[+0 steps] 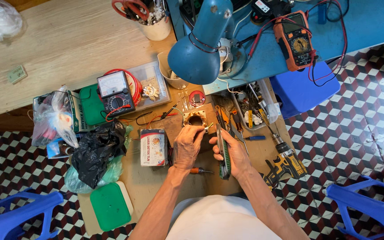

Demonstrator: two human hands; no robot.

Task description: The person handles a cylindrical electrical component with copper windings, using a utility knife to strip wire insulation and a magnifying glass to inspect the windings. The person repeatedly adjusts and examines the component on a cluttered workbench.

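Observation:
My left hand (187,146) rests on a small square metal motor part with copper windings (195,118), its fingers pinching at the part's near edge. My right hand (231,153) grips a long tool with a green-and-black handle (222,155), held upright beside the left hand. A small orange-handled screwdriver (199,170) lies on the low wooden bench just under my left wrist. Red and black wires run from the motor part to the left.
A blue desk lamp (198,44) hangs over the bench. An analog meter (115,92), a small printed box (153,147), a black plastic bag (95,151), an orange multimeter (295,41), a yellow cordless drill (285,162) and blue stools (370,209) surround it.

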